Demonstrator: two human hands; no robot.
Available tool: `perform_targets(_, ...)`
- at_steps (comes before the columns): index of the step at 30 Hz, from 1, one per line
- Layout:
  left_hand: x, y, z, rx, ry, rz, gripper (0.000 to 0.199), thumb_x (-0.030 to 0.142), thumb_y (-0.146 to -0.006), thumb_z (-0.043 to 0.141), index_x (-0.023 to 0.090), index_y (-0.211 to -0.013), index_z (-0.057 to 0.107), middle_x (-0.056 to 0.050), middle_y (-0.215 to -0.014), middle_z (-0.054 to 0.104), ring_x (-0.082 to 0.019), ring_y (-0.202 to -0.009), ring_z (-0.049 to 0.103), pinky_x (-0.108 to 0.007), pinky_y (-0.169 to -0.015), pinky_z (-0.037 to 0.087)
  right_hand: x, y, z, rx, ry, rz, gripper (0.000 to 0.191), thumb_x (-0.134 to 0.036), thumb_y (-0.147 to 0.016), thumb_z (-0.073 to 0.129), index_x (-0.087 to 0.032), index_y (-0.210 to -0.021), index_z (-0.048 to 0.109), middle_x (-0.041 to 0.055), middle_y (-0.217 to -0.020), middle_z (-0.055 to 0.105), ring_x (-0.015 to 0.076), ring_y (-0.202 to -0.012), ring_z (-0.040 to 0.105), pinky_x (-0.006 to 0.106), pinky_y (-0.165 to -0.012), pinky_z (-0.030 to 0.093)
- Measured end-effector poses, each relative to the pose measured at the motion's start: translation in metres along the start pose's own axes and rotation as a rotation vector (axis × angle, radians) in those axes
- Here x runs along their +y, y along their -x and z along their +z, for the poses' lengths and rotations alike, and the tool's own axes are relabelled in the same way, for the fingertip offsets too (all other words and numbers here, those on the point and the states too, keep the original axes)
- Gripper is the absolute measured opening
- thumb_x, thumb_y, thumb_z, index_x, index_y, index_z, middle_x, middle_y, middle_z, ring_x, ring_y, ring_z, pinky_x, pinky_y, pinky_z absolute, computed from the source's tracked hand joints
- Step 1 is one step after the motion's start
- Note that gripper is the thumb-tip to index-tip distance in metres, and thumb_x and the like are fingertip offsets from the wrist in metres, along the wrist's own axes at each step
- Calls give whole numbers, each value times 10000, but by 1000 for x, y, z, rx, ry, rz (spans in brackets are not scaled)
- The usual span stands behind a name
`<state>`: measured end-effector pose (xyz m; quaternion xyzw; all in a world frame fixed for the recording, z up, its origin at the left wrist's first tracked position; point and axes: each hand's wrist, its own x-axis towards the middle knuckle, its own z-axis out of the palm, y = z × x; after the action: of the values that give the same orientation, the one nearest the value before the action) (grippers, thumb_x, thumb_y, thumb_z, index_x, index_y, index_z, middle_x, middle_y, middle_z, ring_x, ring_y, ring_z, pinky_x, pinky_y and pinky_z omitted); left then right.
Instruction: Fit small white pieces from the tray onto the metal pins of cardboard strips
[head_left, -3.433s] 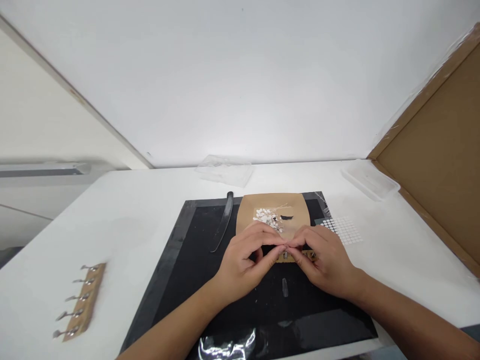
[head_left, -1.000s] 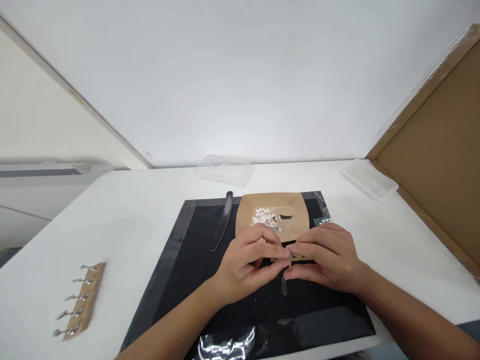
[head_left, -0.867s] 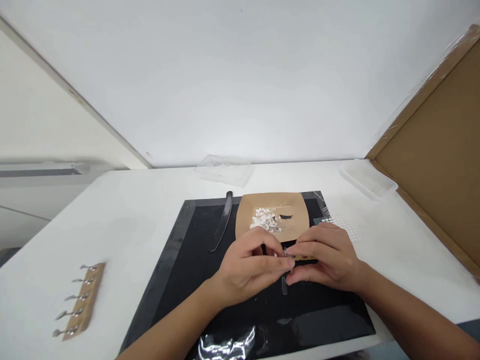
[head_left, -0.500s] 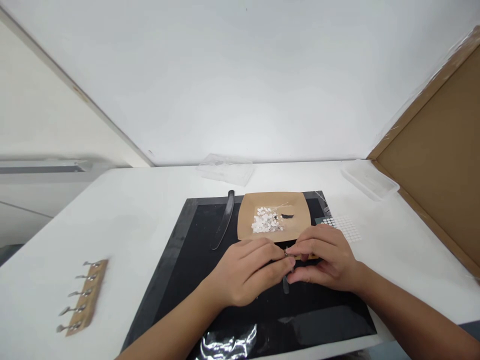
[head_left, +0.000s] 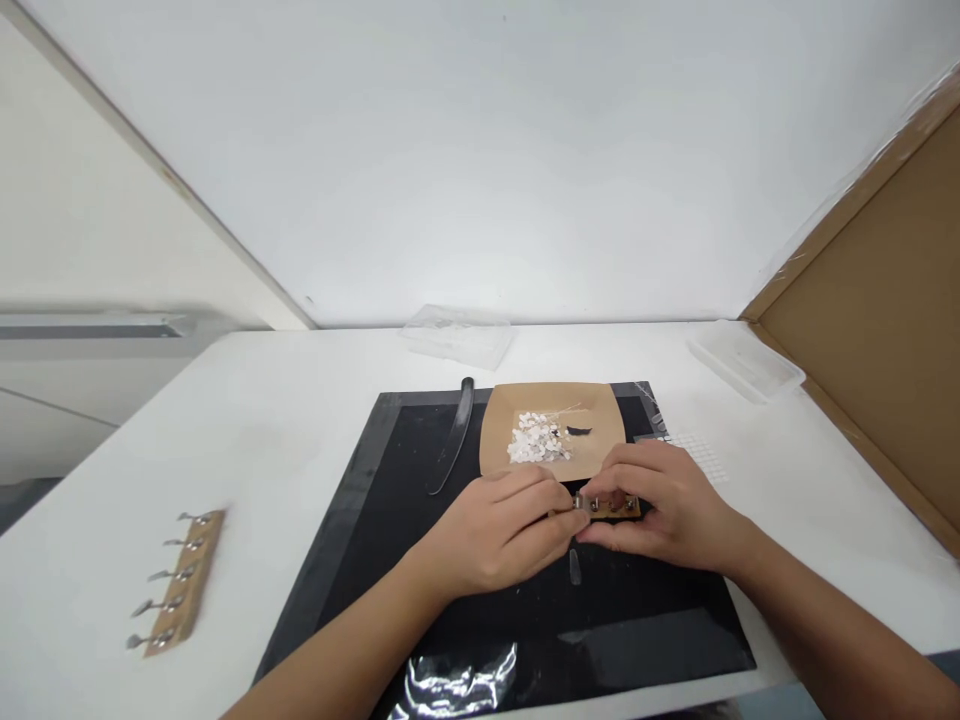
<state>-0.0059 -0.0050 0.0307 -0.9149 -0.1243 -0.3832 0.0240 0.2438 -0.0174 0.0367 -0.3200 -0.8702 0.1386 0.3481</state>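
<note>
Both hands meet over a black mat (head_left: pixel 375 580), at a small wooden strip with metal posts (head_left: pixel 611 507). My left hand (head_left: pixel 502 530) has its fingers closed at the strip's left end, around a small metal piece. My right hand (head_left: pixel 660 505) arches over the strip, thumb below and fingers above, gripping it. The fingertips of both hands nearly touch and partly hide what lies between them. Just below them on the mat is a small clear oval piece (head_left: pixel 575 567). Behind the hands stands a brown paper tray (head_left: pixel 495 430) with white round bits (head_left: pixel 538 438) and a dark scrap (head_left: pixel 579 431).
Another wooden strip with several metal pieces (head_left: pixel 184 585) lies at the left. A dark curved tool (head_left: pixel 455 435) rests on the mat. Behind are a clear bag (head_left: pixel 457 337) and a plastic tray (head_left: pixel 746 362). A sheet of white dots (head_left: pixel 697 455) sits beyond my right hand. Cardboard (head_left: pixel 862 330) stands at right.
My left hand's fingers have shifted slightly down, and more of the wooden strip shows between the hands. The whole view has moved slightly.
</note>
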Motion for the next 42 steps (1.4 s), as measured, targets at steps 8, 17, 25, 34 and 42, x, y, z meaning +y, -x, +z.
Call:
perform_targets(8, 9, -6, -5, -102, 59, -71, 65, 119, -1024, 619, 157, -1008, 669, -14, -838, 731, -133, -744, 664, -258, -642, 537, 2, 1, -4, -74, 26, -26, 267, -463, -949, 781, -209, -1016, 728, -26, -777, 687, 114, -652, 607, 257, -606, 431)
perform_targets(17, 6, -6, -5, 60, 22, -25, 106, 66, -983, 636, 147, -1021, 692, -30, -835, 734, -163, -747, 661, -294, -636, 531, -3, 0, 8, 5, -225, 25, 269, -432, -990, 743, -191, -1106, 717, 11, -838, 690, 124, -738, 655, 233, -666, 543)
perform_targets(25, 3, 5, 1, 42, -35, -24, 121, 112, -972, 663, 165, -1076, 696, -42, -871, 727, -174, -789, 648, -300, -669, 549, 3, 1, -1, 21, -57, -49, 289, -442, -968, 770, -196, -1112, 719, 15, -843, 708, 133, -727, 658, 247, -642, 520)
perform_targets(34, -2, 4, 3, -39, -115, -51, 134, 92, -965, 678, 165, -1077, 673, -33, -863, 698, -169, -794, 623, -283, -711, 553, 14, 3, -12, -166, 280, -114, 353, -528, -1025, 661, -187, -944, 709, -2, -770, 673, 139, -657, 588, 290, -593, 372)
perform_targets(42, 0, -1, 4, -69, -90, 14, 76, 114, -939, 733, 157, -959, 673, -32, -826, 695, -178, -788, 635, -299, -699, 552, 18, 5, -8, -199, 284, -80, 334, -521, -1005, 697, -194, -939, 711, -7, -784, 687, 137, -657, 593, 296, -610, 356)
